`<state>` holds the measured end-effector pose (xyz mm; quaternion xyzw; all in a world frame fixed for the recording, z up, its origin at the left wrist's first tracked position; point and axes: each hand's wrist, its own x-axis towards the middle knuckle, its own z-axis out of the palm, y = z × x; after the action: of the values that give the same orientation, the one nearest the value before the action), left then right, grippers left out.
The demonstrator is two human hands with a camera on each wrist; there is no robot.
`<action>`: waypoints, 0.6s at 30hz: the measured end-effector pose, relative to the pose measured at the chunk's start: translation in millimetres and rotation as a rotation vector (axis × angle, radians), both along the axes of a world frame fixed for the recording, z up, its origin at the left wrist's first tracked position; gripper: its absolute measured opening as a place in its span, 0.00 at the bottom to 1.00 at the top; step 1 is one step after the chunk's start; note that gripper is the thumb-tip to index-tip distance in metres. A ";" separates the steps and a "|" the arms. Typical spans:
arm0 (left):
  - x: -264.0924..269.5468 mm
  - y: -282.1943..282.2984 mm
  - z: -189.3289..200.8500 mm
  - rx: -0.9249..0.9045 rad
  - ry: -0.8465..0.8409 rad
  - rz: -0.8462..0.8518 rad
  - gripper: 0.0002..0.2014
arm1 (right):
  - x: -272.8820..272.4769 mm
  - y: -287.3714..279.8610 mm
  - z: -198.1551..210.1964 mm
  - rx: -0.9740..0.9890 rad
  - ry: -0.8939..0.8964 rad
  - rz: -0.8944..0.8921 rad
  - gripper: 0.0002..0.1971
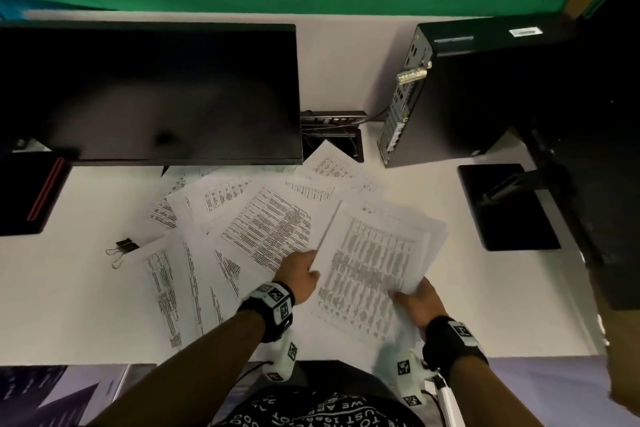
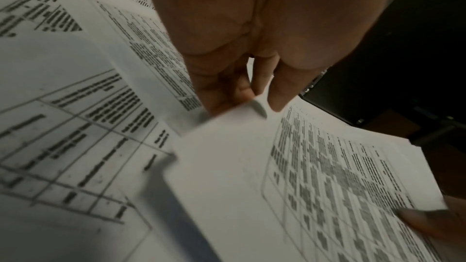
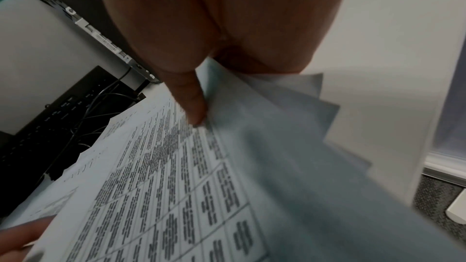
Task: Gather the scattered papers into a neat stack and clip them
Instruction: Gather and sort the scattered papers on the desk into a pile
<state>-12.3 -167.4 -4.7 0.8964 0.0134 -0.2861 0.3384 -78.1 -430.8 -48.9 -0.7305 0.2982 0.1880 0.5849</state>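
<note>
- Papers (image 1: 263, 218) lie scattered beyond the left fingertips, a binder clip (image 1: 122, 250) well left of them.
- Left hand (image 1: 298, 274) pinches the sheaf (image 1: 374, 263) by its left edge.
- Right hand (image 1: 417, 305) grips the near right corner, thumb on top.

**Papers half gathered, clip sitting off to the side**

A small uneven bunch of printed table sheets (image 1: 370, 263) is tilting up off the desk. Loose sheets (image 1: 266, 222) are lying fanned and overlapping. The black binder clip (image 1: 122, 248) is lying just left of them.
</note>
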 end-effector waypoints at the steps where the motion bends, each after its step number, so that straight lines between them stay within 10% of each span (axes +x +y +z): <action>1: 0.5 1.9 -0.2 0.019 -0.033 0.009 0.17 | 0.4 -0.7 -2.9 -0.017 0.006 -0.006 0.31; 5: 6.8 40.1 2.0 0.196 -0.105 0.394 0.22 | 2.0 -2.3 -5.9 -0.040 0.019 -0.019 0.24; 10: 12.4 102.5 8.3 0.426 0.238 0.924 0.50 | 2.8 -5.7 -13.0 -0.054 0.032 -0.015 0.25; 18: 20.3 97.8 -3.2 0.421 0.258 0.838 0.55 | 4.8 -6.2 -22.0 -0.108 0.057 -0.049 0.21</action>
<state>8.0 -69.7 -7.9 0.8201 0.4727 -0.2249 0.2312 -73.2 -437.0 -70.9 -0.7479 0.3423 0.1778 0.5402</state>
